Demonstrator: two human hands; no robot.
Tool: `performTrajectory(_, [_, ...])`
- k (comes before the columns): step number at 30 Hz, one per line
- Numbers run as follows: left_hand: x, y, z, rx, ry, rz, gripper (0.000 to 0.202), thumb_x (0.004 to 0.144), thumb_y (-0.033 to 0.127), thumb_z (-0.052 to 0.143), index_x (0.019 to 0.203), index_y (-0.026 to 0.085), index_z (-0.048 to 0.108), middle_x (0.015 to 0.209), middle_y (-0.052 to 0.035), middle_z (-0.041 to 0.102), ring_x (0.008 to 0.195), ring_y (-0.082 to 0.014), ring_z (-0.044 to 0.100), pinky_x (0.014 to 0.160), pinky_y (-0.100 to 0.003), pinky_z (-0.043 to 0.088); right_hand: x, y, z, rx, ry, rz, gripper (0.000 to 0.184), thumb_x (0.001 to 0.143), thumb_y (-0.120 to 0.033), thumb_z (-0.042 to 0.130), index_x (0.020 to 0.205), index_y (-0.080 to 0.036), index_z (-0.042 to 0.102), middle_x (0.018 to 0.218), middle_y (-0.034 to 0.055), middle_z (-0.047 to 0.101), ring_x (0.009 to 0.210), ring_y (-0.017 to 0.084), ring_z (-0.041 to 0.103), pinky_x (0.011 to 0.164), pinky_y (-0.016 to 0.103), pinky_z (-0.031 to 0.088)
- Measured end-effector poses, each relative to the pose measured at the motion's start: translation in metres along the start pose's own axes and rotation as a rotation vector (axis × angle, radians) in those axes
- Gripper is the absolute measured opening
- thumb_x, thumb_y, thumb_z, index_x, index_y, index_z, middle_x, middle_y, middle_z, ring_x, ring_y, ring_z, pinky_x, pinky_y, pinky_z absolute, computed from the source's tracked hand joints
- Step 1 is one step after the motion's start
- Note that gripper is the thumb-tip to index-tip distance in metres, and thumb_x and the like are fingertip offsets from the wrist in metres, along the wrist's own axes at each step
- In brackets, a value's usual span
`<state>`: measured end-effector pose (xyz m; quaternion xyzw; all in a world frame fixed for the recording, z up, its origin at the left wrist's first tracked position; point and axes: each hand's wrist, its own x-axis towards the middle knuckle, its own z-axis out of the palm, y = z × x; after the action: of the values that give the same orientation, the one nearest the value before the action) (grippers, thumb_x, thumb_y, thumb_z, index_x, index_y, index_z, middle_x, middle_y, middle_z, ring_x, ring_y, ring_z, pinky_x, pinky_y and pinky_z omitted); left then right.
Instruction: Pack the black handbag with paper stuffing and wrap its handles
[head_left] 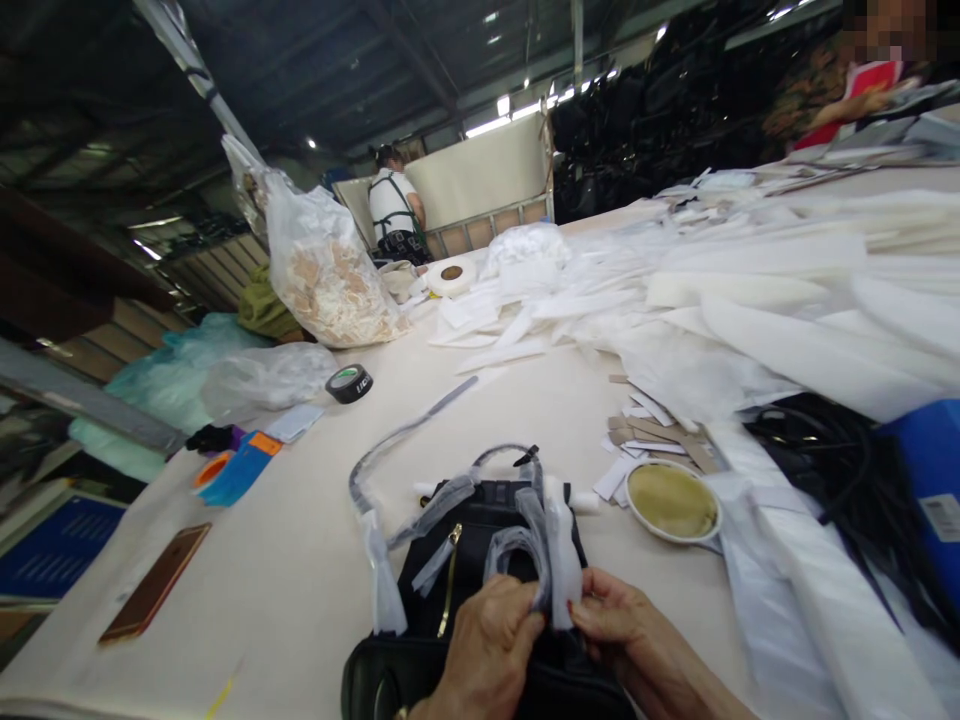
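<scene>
A black backpack (pixel 442 575) with a gold zipper lies on the table in front of me, its straps wrapped in clear plastic and white foam. My left hand (pixel 491 640) is closed around a plastic-wrapped strap (pixel 536 545) over the bag's front. Just to the right, my right hand (pixel 630 625) pinches the lower edge of a white foam wrap (pixel 561 560) between thumb and fingers. Another wrapped strap (pixel 364 470) curves away from the bag's left side onto the table. Both hands hide part of the bag's lower front.
Right of the bag stand a round tub of yellowish paste (pixel 673 502) and cardboard strips (pixel 660 435). White foam sheets (pixel 787 300) cover the far right. Leftward are black tape (pixel 349 383), a blue tape roll (pixel 240 470) and a phone (pixel 156 582). Two people are farther off.
</scene>
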<state>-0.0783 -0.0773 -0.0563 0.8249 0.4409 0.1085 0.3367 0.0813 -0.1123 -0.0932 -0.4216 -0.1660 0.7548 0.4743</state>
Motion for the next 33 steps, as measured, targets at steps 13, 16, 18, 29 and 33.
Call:
performTrajectory(13, [0.009, 0.009, -0.002, -0.194, 0.007, -0.255, 0.033, 0.079, 0.035, 0.037, 0.051, 0.019, 0.039, 0.055, 0.0016, 0.041, 0.056, -0.0126, 0.038, 0.054, -0.025, 0.028, 0.007, -0.003, 0.005, 0.032, -0.101, -0.001, 0.028, 0.050, -0.021, 0.070, 0.077, -0.014, 0.064, 0.058, -0.0029, 0.054, 0.050, 0.007, 0.041, 0.050, 0.020, 0.025])
performTrajectory(16, [0.017, 0.005, 0.005, -0.252, 0.142, -0.375, 0.042, 0.074, 0.052, 0.035, 0.047, 0.021, 0.025, 0.049, 0.0043, 0.022, 0.049, -0.0110, 0.021, 0.047, -0.027, 0.017, 0.008, -0.003, 0.005, -0.006, -0.109, -0.016, 0.030, 0.049, -0.020, 0.068, 0.078, -0.013, 0.066, 0.056, -0.0028, 0.052, 0.048, 0.006, 0.036, 0.048, 0.021, 0.019])
performTrajectory(18, [0.021, 0.002, 0.009, -0.274, 0.176, -0.389, 0.042, 0.070, 0.055, 0.036, 0.048, 0.022, 0.024, 0.050, 0.0049, 0.019, 0.049, -0.0102, 0.018, 0.047, -0.027, 0.015, 0.008, -0.002, 0.006, -0.010, -0.108, -0.042, 0.029, 0.050, -0.020, 0.067, 0.078, -0.014, 0.067, 0.056, -0.0027, 0.052, 0.048, 0.006, 0.033, 0.048, 0.021, 0.016])
performTrajectory(29, [0.012, 0.003, 0.025, 0.039, 0.212, -0.266, 0.044, 0.086, 0.042, 0.024, 0.062, 0.020, 0.052, 0.056, -0.0013, 0.052, 0.055, -0.0152, 0.052, 0.054, -0.024, 0.035, 0.011, 0.005, 0.007, 0.026, -0.037, -0.066, 0.024, 0.046, -0.016, 0.060, 0.070, -0.014, 0.068, 0.054, -0.0027, 0.053, 0.047, 0.006, 0.035, 0.048, 0.020, 0.020])
performTrajectory(33, [0.003, -0.015, 0.030, 0.163, 0.270, -0.149, 0.032, 0.085, 0.040, 0.038, 0.074, 0.025, 0.064, 0.063, -0.0007, 0.062, 0.060, -0.0163, 0.061, 0.057, -0.021, 0.043, 0.014, 0.007, 0.011, -0.010, -0.003, -0.068, 0.023, 0.040, -0.018, 0.059, 0.061, -0.015, 0.067, 0.047, -0.0045, 0.049, 0.041, 0.005, 0.033, 0.044, 0.021, 0.018])
